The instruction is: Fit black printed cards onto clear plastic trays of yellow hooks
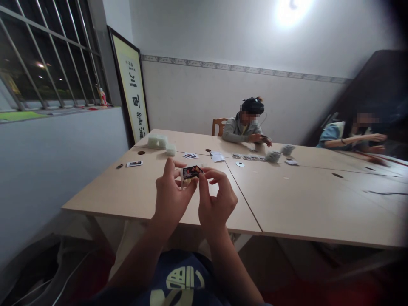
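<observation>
Card [190, 171]: dark, printed face up, held above the near part of the tabletop [127, 197], clear of the surface, between both hands. Left hand [174, 197]: fingers curled in, thumb and fingers closed on the card's left part; a pale, translucent edge shows there, sleeve or separate piece cannot be told. Right hand [219, 197]: thumb and forefinger pinched at the card's right end, other fingers loosely bent.

Beyond the hands: loose cards [190, 156] lie just beside a white paper [218, 157]. To the left, a flat white-and-dark piece [134, 163], with a small dark object [119, 166] near it. Farther back, a translucent stack [157, 142] stands just beside a smaller stack [171, 150]. On the far side, a co-worker in a grey top [237, 129] sits near a row of small pieces [249, 157].
</observation>
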A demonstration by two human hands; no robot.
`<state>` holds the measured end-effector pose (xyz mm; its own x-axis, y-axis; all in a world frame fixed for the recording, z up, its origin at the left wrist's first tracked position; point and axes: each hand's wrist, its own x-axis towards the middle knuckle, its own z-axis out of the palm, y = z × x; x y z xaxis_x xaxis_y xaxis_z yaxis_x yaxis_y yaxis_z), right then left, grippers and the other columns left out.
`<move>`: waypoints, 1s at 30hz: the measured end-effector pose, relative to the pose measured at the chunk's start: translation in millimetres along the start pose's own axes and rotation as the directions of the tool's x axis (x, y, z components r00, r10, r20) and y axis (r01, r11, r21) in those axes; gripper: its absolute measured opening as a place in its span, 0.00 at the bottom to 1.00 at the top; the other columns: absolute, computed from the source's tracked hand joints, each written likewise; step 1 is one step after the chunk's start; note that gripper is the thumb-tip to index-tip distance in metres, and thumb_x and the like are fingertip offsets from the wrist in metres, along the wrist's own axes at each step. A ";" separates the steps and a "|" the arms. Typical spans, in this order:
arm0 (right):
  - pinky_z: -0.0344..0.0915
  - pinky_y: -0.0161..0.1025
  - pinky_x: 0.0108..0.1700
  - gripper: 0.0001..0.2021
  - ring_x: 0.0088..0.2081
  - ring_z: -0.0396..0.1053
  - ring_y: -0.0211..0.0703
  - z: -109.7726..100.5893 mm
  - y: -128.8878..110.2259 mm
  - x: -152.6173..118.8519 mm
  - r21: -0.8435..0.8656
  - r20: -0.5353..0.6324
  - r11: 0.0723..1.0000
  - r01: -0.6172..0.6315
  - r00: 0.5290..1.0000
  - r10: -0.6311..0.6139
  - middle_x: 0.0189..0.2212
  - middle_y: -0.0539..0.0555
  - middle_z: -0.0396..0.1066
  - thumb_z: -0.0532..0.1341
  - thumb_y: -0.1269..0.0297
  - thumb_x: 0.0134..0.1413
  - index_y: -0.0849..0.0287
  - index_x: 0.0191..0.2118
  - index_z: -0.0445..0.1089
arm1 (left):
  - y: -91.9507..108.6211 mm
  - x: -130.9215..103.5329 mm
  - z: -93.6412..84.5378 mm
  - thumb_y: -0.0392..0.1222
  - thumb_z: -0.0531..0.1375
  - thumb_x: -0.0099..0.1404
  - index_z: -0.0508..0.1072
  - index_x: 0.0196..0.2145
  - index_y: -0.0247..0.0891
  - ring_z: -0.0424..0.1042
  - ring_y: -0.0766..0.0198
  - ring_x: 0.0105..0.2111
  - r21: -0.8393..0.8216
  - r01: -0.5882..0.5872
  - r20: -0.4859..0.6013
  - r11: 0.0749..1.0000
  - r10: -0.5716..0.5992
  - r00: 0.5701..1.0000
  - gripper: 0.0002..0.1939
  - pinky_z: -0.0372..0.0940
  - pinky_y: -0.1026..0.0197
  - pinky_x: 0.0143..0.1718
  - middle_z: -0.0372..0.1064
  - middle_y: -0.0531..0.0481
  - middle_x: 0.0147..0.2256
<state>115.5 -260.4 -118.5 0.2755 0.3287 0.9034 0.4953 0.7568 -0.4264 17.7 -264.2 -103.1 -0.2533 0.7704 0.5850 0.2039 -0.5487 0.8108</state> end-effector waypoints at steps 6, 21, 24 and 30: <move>0.74 0.37 0.38 0.04 0.37 0.80 0.40 -1.0 -4.1 -0.4 -0.019 -0.004 1.000 -0.015 1.000 0.015 0.35 0.50 0.81 0.61 0.71 0.63 0.55 0.37 0.70 | -0.2 0.1 -0.1 0.40 0.67 0.60 0.62 0.39 0.42 0.74 0.67 0.17 -0.007 0.006 0.016 1.000 -0.005 1.000 0.16 0.66 0.70 0.14 0.77 0.54 0.26; 0.75 0.33 0.35 0.04 0.30 0.79 0.36 -1.5 -10.5 -3.9 -0.009 -0.056 1.000 0.010 0.998 -0.010 0.29 0.47 0.80 0.64 0.72 0.59 0.56 0.34 0.72 | -5.2 1.3 -1.9 0.41 0.70 0.57 0.63 0.39 0.43 0.76 0.64 0.19 -0.076 0.079 0.063 0.994 -0.074 0.995 0.20 0.66 0.70 0.16 0.75 0.56 0.25; 0.74 0.32 0.32 0.05 0.28 0.77 0.35 -1.8 -12.4 -4.5 -0.003 -0.078 1.000 0.005 0.997 -0.005 0.28 0.46 0.79 0.64 0.73 0.58 0.55 0.34 0.72 | -7.0 0.8 -2.0 0.40 0.71 0.56 0.62 0.40 0.43 0.78 0.62 0.22 -0.103 0.085 0.073 0.991 -0.078 0.994 0.21 0.69 0.69 0.19 0.76 0.55 0.26; 0.73 0.34 0.29 0.06 0.26 0.76 0.36 -2.7 -15.8 -4.5 0.016 -0.070 1.000 -0.023 0.997 0.024 0.26 0.46 0.79 0.64 0.73 0.57 0.54 0.32 0.72 | -6.6 0.3 -1.5 0.38 0.69 0.56 0.62 0.39 0.44 0.71 0.66 0.17 -0.111 0.084 0.095 0.990 -0.074 0.993 0.20 0.69 0.67 0.17 0.74 0.57 0.25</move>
<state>108.7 -275.3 -116.0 0.3442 0.3068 0.8873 0.4759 0.7577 -0.4466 14.8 -260.8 -108.2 -0.1771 0.8361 0.5191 0.0755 -0.5144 0.8542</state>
